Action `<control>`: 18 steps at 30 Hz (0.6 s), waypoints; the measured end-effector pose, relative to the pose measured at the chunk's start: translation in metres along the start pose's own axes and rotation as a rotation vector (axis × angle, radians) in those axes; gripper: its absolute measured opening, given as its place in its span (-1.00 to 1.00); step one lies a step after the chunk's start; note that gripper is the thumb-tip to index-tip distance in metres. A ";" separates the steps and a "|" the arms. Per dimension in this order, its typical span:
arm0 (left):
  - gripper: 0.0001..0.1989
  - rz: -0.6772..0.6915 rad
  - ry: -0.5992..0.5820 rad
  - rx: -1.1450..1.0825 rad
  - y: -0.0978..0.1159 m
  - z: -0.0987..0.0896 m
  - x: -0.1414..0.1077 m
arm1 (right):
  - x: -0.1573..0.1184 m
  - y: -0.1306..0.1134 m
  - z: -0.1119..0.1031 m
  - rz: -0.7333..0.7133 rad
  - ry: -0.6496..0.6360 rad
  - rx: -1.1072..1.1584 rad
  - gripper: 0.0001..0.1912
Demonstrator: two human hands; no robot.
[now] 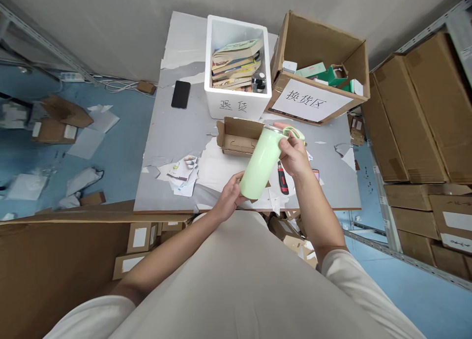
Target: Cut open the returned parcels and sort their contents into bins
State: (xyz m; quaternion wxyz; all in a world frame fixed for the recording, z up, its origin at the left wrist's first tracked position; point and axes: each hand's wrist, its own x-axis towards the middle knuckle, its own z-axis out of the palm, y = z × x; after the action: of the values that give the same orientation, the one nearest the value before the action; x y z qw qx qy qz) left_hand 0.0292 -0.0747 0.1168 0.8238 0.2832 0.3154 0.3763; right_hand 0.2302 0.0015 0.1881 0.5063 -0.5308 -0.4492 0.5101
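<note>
A light green bottle (pixel 261 163) is held tilted over the table, its metal rim and strap at the upper right. My left hand (pixel 230 196) grips its lower end. Around the upper end and strap my right hand (pixel 293 152) is closed. Just behind the bottle lies a small open cardboard box (pixel 241 135), partly covered by it. A red and black utility knife (pixel 282 179) rests on the table below my right hand.
On the table (pixel 155 137) stand a white foam box (pixel 236 102) of books and a large carton (pixel 313 100) of small goods at the back. A black phone (pixel 180 94) and papers (pixel 183 174) lie left. Stacked cartons (pixel 409 117) line the right.
</note>
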 end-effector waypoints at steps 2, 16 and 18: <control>-0.30 0.016 -0.015 0.050 -0.001 0.000 0.000 | 0.003 0.003 0.000 0.017 0.033 0.002 -0.30; -0.38 -0.004 -0.049 -0.060 0.000 -0.001 -0.003 | -0.002 0.002 -0.006 -0.001 -0.039 0.043 -0.23; -0.38 -0.036 -0.076 -0.123 -0.001 -0.003 -0.004 | -0.003 0.000 -0.008 -0.009 -0.070 0.080 -0.24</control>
State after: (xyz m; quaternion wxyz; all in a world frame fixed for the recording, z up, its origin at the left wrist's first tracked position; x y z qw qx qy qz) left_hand 0.0255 -0.0782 0.1154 0.8576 0.2404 0.2656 0.3690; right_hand 0.2380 -0.0021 0.1884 0.5135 -0.4899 -0.4480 0.5436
